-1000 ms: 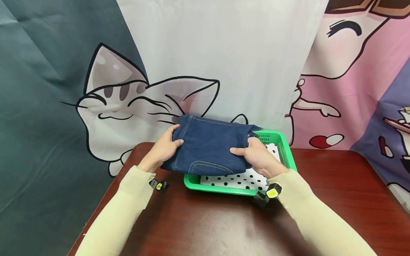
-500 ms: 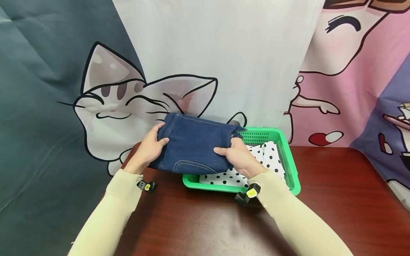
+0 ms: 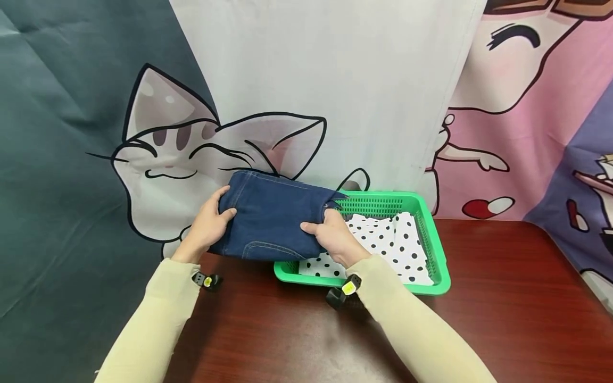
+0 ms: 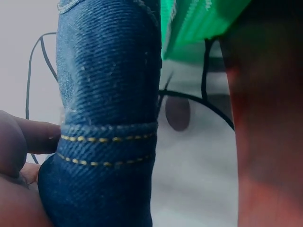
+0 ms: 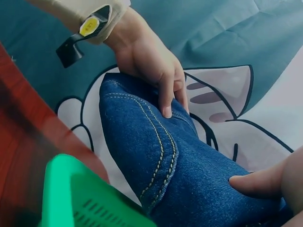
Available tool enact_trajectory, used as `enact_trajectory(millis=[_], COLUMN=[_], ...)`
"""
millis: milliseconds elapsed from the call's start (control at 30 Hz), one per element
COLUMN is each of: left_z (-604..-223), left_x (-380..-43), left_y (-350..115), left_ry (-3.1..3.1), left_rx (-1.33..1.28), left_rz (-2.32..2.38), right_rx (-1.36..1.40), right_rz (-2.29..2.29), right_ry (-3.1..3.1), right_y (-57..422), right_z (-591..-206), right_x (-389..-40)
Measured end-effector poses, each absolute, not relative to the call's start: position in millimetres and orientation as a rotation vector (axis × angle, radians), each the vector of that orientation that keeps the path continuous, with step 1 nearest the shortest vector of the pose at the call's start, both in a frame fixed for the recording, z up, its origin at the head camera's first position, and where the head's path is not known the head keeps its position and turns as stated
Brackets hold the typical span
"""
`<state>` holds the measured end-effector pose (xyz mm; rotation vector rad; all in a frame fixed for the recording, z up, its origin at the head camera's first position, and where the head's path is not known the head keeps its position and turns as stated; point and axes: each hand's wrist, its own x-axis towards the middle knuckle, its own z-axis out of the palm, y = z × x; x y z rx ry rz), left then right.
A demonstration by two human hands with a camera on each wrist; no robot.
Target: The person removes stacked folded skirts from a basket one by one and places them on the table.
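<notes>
Gripping denim by opposite edges

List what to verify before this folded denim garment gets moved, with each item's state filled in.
1. Left hand gripping the folded denim garment: ok, at its left end.
2. Right hand gripping the opposite end: ok.
3. Garment wholly beside the green plastic basket: not ok, the head view shows it overlapping the basket's left end.
4. Polka-dot cloth inside the basket: ok.
5. Garment's underside free of contact: cannot tell, hidden.
</notes>
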<state>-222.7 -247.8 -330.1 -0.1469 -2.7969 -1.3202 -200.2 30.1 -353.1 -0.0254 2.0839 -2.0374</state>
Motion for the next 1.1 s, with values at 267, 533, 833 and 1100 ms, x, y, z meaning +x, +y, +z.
enact_trajectory(millis=[267,533,833,1100], left_z=[-337.6,-339.5,-346.2,-354.3], left_x=[-224.2,-228.3,-228.2,-227.3], left_y=[-268.2,-289.2,-312.0,-331.4], left_ry=[-2.774,-2.742,-2.719,-2.692], left_rx=[-0.079,-0.039,0.003,0.05], left_rz=[-1.337,-1.299,-1.3,-1.326], right_rx=[-0.015,-0.03,-0.08,-0.036], right_rz=[-2.036,-2.085,-2.097,-2.097], right_ry=[2.08,2.034,2.023,2.035], right_y=[7.2,-19.1,-43.7,-67.2], right_z=[-366.0,-367.6,-375.5,-382.1], right_x=[-206.6,-207.5,-207.6,-203.9])
